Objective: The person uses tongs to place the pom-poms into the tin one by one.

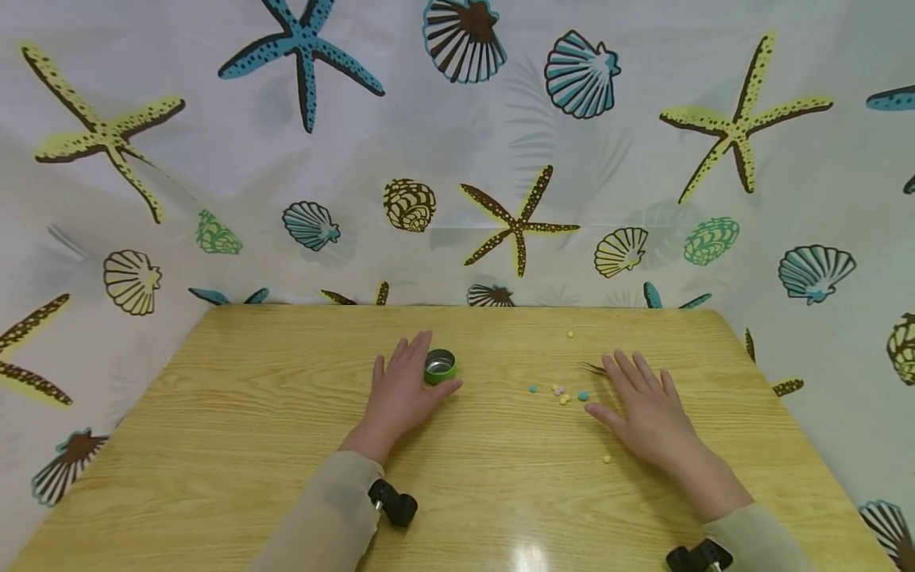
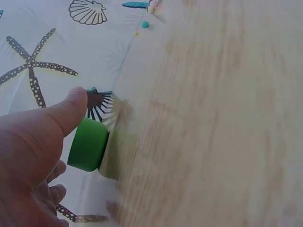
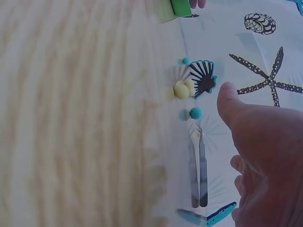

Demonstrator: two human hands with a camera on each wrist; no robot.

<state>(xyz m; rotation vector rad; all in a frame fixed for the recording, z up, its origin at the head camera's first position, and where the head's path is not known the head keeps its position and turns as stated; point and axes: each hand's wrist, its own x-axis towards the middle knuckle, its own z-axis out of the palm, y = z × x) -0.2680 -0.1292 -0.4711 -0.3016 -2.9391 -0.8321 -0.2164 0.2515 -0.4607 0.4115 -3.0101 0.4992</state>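
Observation:
My left hand lies beside a small round green tin, its fingers straight and the thumb spread out in front of it. The tin is open at the top, with a silvery inside. On the right, my right hand has its fingers spread and holds nothing. Its fingers partly cover a pair of metal tweezers, whose tips point left; their whole length shows in the right wrist view, tweezers. Left of that thumb are a blue bead and a small cluster of yellow and pink beads.
Another blue bead lies left of the cluster. One yellow bead is farther back, and a second yellow bead sits nearer the front. Behind the wooden table hangs a cloth printed with shells and starfish.

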